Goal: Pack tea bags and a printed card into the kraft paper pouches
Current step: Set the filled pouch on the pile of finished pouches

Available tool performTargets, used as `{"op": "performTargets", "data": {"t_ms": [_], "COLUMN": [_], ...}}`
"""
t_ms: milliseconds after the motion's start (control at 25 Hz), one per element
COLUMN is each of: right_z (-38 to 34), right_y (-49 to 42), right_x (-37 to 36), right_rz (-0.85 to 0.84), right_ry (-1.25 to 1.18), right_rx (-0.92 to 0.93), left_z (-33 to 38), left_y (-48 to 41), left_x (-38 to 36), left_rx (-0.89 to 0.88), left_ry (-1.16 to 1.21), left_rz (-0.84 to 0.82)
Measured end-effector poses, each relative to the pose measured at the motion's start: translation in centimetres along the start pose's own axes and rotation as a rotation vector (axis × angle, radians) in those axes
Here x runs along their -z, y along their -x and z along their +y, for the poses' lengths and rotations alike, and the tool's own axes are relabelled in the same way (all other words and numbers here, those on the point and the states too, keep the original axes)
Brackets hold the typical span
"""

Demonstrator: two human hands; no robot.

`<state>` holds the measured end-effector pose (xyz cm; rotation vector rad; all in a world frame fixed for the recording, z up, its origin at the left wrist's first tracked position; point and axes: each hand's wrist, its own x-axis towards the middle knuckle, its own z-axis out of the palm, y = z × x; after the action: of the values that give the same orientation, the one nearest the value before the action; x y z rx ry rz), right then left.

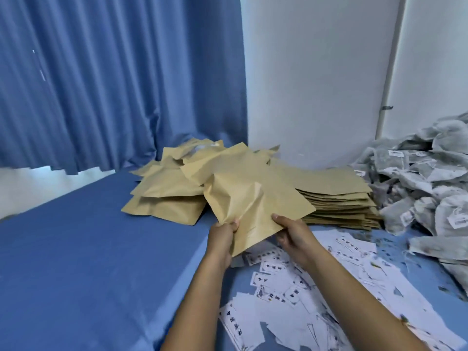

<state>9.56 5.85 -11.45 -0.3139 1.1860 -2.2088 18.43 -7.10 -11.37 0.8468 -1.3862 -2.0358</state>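
Centrally, I see both hands clamped on one kraft paper pouch (253,206). My left hand (222,235) curls its grip round the pouch's near left edge, creasing the matte tan paper; my right hand (291,234) pinches the near right edge, thumb on top. The pouch is held tilted above the blue-covered counter (88,249). Behind it lie a loose heap of bulging pouches (172,188) and a flat, squared stack of pouches (342,198). White printed cards (316,287) lie scattered beneath my forearms; grey, crumpled tea bags (425,178) pile at right.
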Motion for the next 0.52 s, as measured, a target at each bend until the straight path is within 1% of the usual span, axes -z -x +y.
{"op": "performTargets", "data": {"t_ms": [80, 200, 280, 320, 360, 400, 440, 480, 520], "right_z": [1.9, 4.4, 4.3, 3.7, 3.0, 2.1, 1.2, 0.5, 0.1], "right_y": [-0.4, -1.3, -3.0, -4.2, -5.4, -6.6, -7.7, -8.6, -9.3], "right_x": [-1.9, -4.9, -7.4, -8.8, -10.0, -11.0, -11.4, -11.4, -10.7], "right_rz": [0.02, 0.064, 0.094, 0.078, 0.03, -0.023, -0.058, -0.079, -0.046], "right_ry": [-0.081, -0.208, -0.288, -0.359, -0.468, -0.55, -0.523, -0.344, -0.044], "right_rx": [-0.028, -0.093, -0.086, -0.059, -0.028, -0.03, -0.03, 0.018, 0.124], "left_z": [0.9, 3.1, 5.3, 6.8, 8.6, 10.4, 12.2, 13.2, 13.6], "left_y": [-0.7, -1.9, -3.5, -4.6, -5.8, -6.8, -7.7, -8.5, -9.0], "left_x": [2.8, 5.9, 6.2, 6.0, 5.7, 5.4, 5.2, 5.2, 5.2], "left_rx": [0.022, 0.051, 0.007, -0.048, -0.123, -0.19, -0.228, -0.235, -0.225], "left_ry": [-0.007, -0.104, -0.18, -0.17, -0.09, 0.047, 0.19, 0.266, 0.232], "left_rz": [-0.003, -0.073, -0.091, -0.074, -0.051, -0.051, -0.081, -0.11, -0.117]}}
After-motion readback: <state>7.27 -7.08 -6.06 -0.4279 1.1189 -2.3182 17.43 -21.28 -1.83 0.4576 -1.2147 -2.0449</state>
